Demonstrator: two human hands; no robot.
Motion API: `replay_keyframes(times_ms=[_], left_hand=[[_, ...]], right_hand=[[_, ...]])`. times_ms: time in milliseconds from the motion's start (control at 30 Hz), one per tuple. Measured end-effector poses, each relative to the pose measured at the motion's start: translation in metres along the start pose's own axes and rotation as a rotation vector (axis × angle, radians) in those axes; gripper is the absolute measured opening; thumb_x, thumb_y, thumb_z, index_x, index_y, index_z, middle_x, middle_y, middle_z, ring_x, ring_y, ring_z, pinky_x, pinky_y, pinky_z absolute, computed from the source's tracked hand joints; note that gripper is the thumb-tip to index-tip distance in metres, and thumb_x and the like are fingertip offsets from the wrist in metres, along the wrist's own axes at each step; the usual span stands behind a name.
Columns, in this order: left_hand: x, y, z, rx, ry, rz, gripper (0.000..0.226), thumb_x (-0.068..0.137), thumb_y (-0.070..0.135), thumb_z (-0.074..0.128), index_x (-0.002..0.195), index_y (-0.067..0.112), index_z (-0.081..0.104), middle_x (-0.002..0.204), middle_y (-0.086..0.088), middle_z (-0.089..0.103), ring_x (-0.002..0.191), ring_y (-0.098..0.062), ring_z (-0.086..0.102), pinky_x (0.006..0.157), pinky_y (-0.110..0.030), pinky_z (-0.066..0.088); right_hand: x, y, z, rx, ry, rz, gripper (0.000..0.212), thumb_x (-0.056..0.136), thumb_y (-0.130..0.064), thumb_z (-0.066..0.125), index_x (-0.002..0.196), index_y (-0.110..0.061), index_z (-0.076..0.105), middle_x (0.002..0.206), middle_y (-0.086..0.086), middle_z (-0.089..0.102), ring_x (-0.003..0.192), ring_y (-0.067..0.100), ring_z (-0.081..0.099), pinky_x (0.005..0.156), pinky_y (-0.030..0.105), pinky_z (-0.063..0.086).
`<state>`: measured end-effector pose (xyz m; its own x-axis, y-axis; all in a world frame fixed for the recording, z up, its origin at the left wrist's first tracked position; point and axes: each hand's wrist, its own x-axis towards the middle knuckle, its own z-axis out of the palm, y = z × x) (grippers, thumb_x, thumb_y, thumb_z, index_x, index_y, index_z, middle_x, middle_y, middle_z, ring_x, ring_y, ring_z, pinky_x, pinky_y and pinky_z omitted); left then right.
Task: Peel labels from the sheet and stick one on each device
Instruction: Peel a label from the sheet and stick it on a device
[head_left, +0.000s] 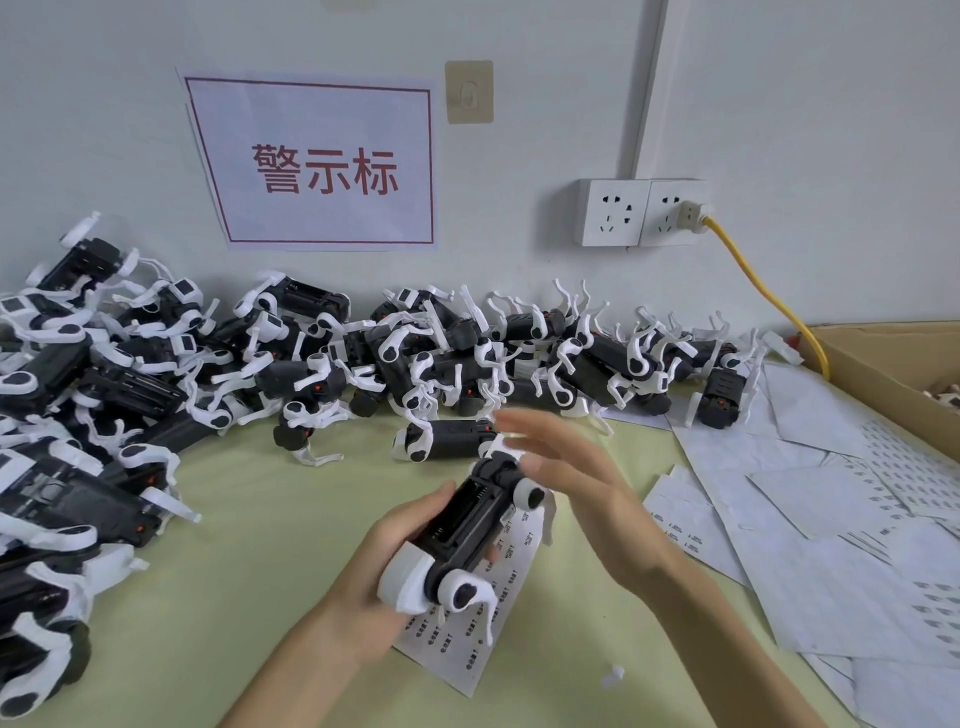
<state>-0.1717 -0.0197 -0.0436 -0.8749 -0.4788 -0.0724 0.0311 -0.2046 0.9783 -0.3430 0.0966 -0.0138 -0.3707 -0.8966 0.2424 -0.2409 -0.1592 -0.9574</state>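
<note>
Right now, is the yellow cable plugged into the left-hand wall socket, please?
No, the yellow cable runs from a plug in the right-hand socket; the left-hand socket holds nothing.

Black-white devices (470, 525); pale green table (260, 545); yellow cable (769, 296).

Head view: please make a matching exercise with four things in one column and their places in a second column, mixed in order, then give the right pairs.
Things:
1. black and white device
2. label sheet
3. yellow cable
4. cardboard box

Places:
A. plugged into the wall socket
B. at the right edge of the table
C. gripped in the left hand
D. flat on the table, under the held device

The right hand is open beside the device.

Pairs: 1-C, 2-D, 3-A, 4-B
</note>
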Motion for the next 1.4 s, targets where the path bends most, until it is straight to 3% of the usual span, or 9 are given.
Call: replay_keyframes(times_ms=[133, 267, 367, 567, 767, 967, 1100, 1233, 1400], left_hand=[[0.001, 0.003, -0.009, -0.103, -0.007, -0.021, 0.037, 0.105, 0.002, 0.049, 0.097, 0.017, 0.082, 0.084, -0.008, 0.075, 0.079, -0.017, 0.070, 0.065, -0.021, 0.052], [0.005, 0.014, -0.010, -0.347, 0.060, -0.153, 0.058, 0.103, 0.031, 0.045, 0.064, 0.007, 0.080, 0.059, -0.013, 0.066, 0.045, -0.020, 0.061, 0.041, -0.021, 0.044], [0.009, 0.017, -0.017, -0.497, 0.221, -0.119, 0.039, 0.089, 0.031, 0.054, 0.082, 0.001, 0.078, 0.072, -0.015, 0.068, 0.053, -0.021, 0.062, 0.046, -0.022, 0.047], [0.012, 0.012, -0.029, -0.663, 0.303, -0.004, 0.034, 0.095, 0.031, 0.057, 0.104, -0.001, 0.066, 0.085, -0.016, 0.067, 0.059, -0.027, 0.064, 0.057, -0.032, 0.059], [0.018, 0.002, -0.030, -0.155, 0.411, 0.129, 0.037, 0.100, 0.030, 0.046, 0.117, 0.009, 0.071, 0.112, -0.014, 0.076, 0.094, -0.032, 0.072, 0.087, -0.049, 0.049], [0.018, -0.001, -0.027, 0.130, 0.523, 0.229, 0.025, 0.103, 0.013, 0.050, 0.110, 0.022, 0.073, 0.117, 0.001, 0.075, 0.103, -0.023, 0.073, 0.084, -0.038, 0.052], [0.019, -0.007, -0.028, 0.458, 0.538, 0.302, 0.029, 0.097, 0.018, 0.066, 0.121, 0.034, 0.064, 0.124, 0.022, 0.066, 0.116, -0.005, 0.062, 0.091, -0.029, 0.047], [0.038, -0.001, -0.033, 0.798, 0.527, 0.304, 0.055, 0.094, 0.010, 0.070, 0.142, 0.029, 0.050, 0.139, 0.019, 0.051, 0.130, -0.003, 0.045, 0.107, -0.032, 0.038], [0.069, 0.006, -0.039, 0.930, 0.506, 0.345, 0.043, 0.092, 0.010, 0.071, 0.127, 0.028, 0.053, 0.130, 0.016, 0.057, 0.122, -0.005, 0.052, 0.094, -0.026, 0.039]], right_hand=[[-0.002, -0.005, -0.002, -0.027, -0.205, 0.094, 0.043, 0.086, -0.042, 0.062, 0.127, -0.031, 0.068, 0.128, -0.006, 0.068, 0.117, 0.009, 0.062, 0.086, 0.016, 0.047], [-0.001, -0.004, -0.005, -0.015, -0.218, 0.129, 0.037, 0.090, -0.035, 0.065, 0.124, -0.023, 0.069, 0.122, 0.002, 0.070, 0.114, 0.023, 0.066, 0.098, 0.028, 0.051], [-0.001, 0.000, -0.009, -0.035, -0.237, 0.157, 0.044, 0.082, -0.031, 0.077, 0.124, -0.020, 0.067, 0.124, 0.006, 0.067, 0.115, 0.036, 0.065, 0.103, 0.043, 0.050], [0.003, 0.006, -0.004, -0.121, -0.252, 0.197, 0.044, 0.073, -0.035, 0.084, 0.114, -0.024, 0.073, 0.110, 0.008, 0.071, 0.088, 0.014, 0.071, 0.084, 0.031, 0.058], [0.004, 0.006, -0.023, 0.207, -0.017, 0.220, 0.038, 0.077, -0.042, 0.069, 0.090, -0.007, 0.073, 0.094, 0.018, 0.071, 0.082, 0.026, 0.068, 0.082, 0.045, 0.061], [0.007, 0.011, -0.034, 0.325, 0.109, 0.284, 0.023, 0.082, -0.038, 0.067, 0.078, -0.015, 0.068, 0.096, 0.021, 0.065, 0.084, 0.029, 0.064, 0.084, 0.045, 0.061], [0.008, 0.014, -0.036, 0.433, 0.191, 0.328, 0.036, 0.082, -0.039, 0.065, 0.094, -0.005, 0.064, 0.100, 0.023, 0.068, 0.087, 0.032, 0.063, 0.082, 0.042, 0.061], [0.009, 0.015, -0.037, 0.585, 0.243, 0.330, 0.045, 0.091, -0.037, 0.064, 0.116, 0.000, 0.064, 0.100, 0.021, 0.066, 0.087, 0.032, 0.063, 0.079, 0.040, 0.060], [0.004, 0.004, -0.071, 0.952, 0.304, 0.286, 0.062, 0.090, -0.033, 0.061, 0.134, 0.010, 0.054, 0.104, 0.025, 0.059, 0.083, 0.033, 0.070, 0.070, 0.034, 0.062]])
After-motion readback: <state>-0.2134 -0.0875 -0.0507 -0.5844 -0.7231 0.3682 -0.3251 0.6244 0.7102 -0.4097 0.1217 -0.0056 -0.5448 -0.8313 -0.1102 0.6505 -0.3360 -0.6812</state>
